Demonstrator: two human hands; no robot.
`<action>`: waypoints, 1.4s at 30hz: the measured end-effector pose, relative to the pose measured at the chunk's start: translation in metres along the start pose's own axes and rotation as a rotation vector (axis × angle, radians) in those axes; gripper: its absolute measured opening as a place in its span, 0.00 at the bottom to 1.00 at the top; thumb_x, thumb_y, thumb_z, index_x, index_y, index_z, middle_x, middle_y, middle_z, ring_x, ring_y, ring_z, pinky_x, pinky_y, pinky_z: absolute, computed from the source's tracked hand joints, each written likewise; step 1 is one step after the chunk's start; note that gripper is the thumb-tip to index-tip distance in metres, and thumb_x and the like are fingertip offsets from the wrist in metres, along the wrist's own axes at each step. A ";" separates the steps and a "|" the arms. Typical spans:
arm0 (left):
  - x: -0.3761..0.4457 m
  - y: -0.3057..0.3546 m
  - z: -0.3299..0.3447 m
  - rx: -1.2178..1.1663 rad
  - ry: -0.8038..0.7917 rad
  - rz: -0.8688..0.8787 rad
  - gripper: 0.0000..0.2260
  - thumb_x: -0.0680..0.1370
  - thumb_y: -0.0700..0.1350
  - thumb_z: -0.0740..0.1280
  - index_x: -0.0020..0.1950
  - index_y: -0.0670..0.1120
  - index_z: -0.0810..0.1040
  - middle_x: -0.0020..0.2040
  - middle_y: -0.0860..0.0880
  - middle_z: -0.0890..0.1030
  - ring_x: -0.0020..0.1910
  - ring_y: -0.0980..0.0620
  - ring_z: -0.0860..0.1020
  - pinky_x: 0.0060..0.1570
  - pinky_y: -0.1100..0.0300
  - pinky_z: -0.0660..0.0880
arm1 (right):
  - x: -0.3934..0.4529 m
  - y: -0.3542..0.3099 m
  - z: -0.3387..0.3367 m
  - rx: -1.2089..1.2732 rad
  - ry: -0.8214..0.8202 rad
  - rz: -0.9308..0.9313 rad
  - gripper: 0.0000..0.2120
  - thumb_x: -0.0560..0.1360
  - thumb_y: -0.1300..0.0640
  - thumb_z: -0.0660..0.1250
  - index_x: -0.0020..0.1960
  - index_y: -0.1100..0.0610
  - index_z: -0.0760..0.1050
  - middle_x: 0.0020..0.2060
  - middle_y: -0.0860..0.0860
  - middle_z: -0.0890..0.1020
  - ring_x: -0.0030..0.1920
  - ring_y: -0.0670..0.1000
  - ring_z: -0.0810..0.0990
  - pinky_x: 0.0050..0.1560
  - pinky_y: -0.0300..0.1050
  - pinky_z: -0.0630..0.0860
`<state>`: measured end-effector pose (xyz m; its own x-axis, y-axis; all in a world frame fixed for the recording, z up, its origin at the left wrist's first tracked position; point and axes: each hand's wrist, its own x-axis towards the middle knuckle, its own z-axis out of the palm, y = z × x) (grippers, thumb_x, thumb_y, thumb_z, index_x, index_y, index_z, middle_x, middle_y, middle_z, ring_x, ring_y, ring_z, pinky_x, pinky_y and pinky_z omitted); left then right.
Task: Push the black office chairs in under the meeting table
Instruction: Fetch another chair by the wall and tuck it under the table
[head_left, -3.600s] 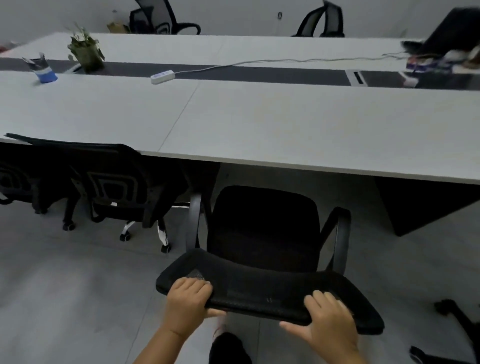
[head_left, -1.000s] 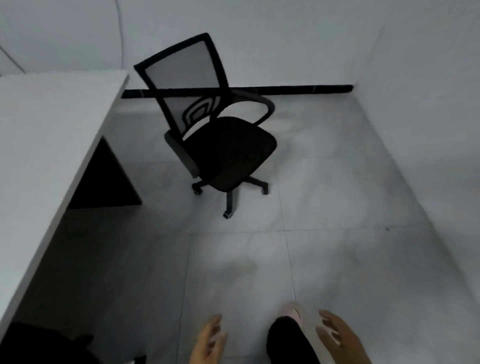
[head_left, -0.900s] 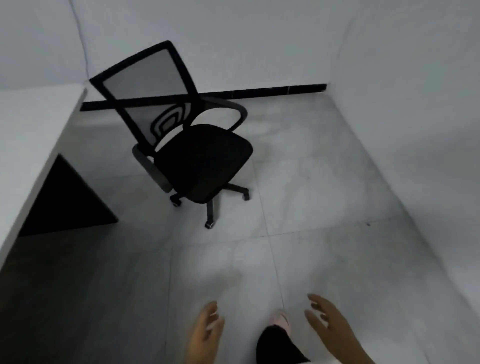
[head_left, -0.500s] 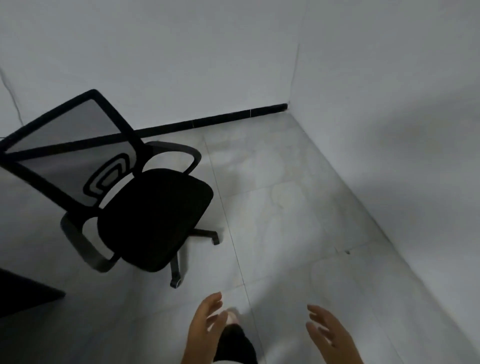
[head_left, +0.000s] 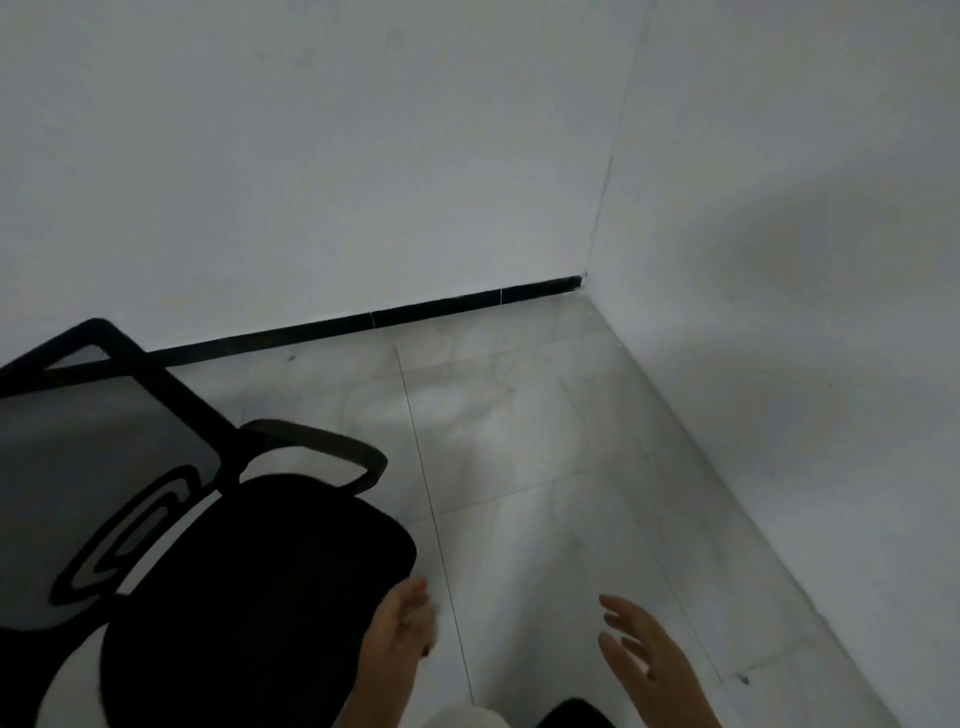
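Item: black swivel office chair with mesh backrest, padded seat and looped armrests (head_left: 249, 571). Location: 8 o'clock of the view, standing free on the floor near a room corner; the bench is out of view.

Step in hand, as judged: approach to a stray chair, not yet gripped. Left hand (head_left: 400, 631) at 6 o'clock, fingers loosely curled, grasping nothing, just beside the seat's front corner; contact cannot be told. Right hand (head_left: 647, 660) at 5 o'clock, fingers spread and released, over bare floor, well apart from the chair.

Next move, as judged: take hold of backrest frame or armrest, turn the chair toward the bench, roll it in.

Materials:
- Backrest: see-through grey mesh in a rigid black frame, with a curved, nested-loop lumbar support.
- Seat: matte black fabric, rounded corners.
- Armrest: smooth black plastic loop.
- Pale grey marbled floor tiles (head_left: 519, 441): glossy, thin joints.
- Plain white walls (head_left: 311, 156); black skirting strip (head_left: 441, 306).
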<state>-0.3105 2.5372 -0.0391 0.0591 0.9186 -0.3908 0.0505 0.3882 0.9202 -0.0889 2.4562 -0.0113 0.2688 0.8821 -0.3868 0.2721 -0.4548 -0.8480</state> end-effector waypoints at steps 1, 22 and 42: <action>0.020 0.005 0.004 -0.004 0.017 0.002 0.11 0.75 0.27 0.57 0.55 0.38 0.68 0.44 0.47 0.74 0.33 0.67 0.78 0.30 0.78 0.70 | 0.018 -0.005 0.000 0.014 0.020 0.026 0.16 0.66 0.49 0.73 0.47 0.40 0.69 0.50 0.39 0.76 0.46 0.23 0.72 0.60 0.48 0.73; 0.385 0.142 -0.004 -0.177 0.715 -0.001 0.12 0.72 0.27 0.64 0.49 0.42 0.76 0.47 0.43 0.79 0.39 0.71 0.78 0.38 0.81 0.70 | 0.523 -0.235 0.039 -0.205 -0.361 -0.183 0.28 0.42 0.17 0.56 0.40 0.22 0.69 0.42 0.24 0.76 0.49 0.29 0.73 0.44 0.21 0.70; 0.552 0.194 -0.286 -0.563 1.386 -0.061 0.09 0.67 0.36 0.65 0.42 0.49 0.75 0.49 0.38 0.76 0.36 0.71 0.78 0.37 0.79 0.71 | 0.687 -0.481 0.464 -0.473 -0.995 -0.431 0.15 0.68 0.74 0.67 0.48 0.58 0.73 0.49 0.62 0.78 0.46 0.58 0.74 0.43 0.29 0.71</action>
<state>-0.5537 3.1404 -0.0698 -0.9125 0.1141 -0.3929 -0.3817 0.1084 0.9179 -0.4638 3.3382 -0.0368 -0.7096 0.5862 -0.3910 0.5355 0.0880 -0.8399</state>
